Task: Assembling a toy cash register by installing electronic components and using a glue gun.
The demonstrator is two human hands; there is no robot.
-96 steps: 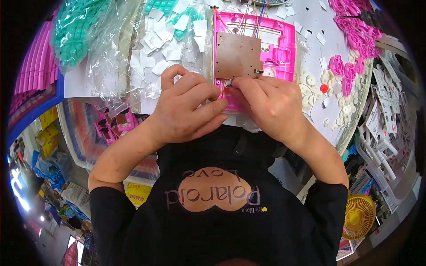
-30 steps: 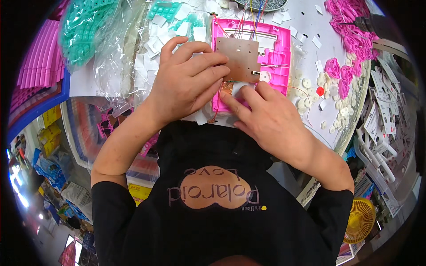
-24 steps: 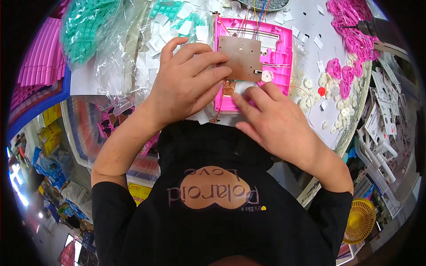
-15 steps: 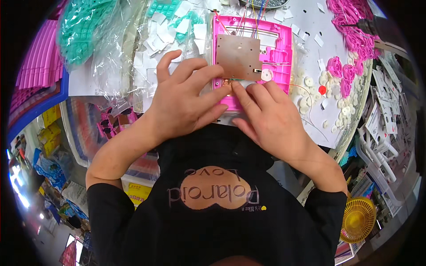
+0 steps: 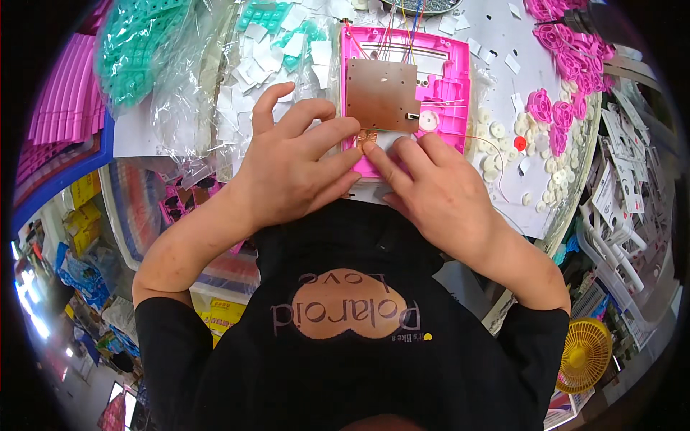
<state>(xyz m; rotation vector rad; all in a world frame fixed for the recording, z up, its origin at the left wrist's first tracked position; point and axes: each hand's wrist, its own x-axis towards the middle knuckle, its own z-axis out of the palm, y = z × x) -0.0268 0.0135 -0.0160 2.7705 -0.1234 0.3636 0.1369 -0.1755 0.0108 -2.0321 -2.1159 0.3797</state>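
A pink plastic housing [image 5: 460, 86] lies face down in front of me, its inside showing. Over it sits a flat brown circuit board [image 5: 381, 97] with a small switch at its lower right corner. A coppery patterned strip [image 5: 369, 135] shows below the board's lower edge. My left hand [image 5: 295, 154] is at the housing's left side, fingers apart, with fingertips beside the strip. From the right, my right hand [image 5: 438, 194] puts its outstretched index fingertip on the strip, its other fingers loosely bent. Neither hand visibly grips anything.
Thin coloured wires [image 5: 413, 32] rise from the housing's top. White paper pieces [image 5: 262, 54] and green rubber keypads [image 5: 136, 50] lie left. White round parts [image 5: 553, 179] and pink loop-shaped parts [image 5: 568, 57] are scattered right. A dark tool [image 5: 596, 25] juts in at upper right.
The housing and board have shifted slightly left. My right index finger has slid left and down a little onto the coppery strip. My left hand has barely moved.
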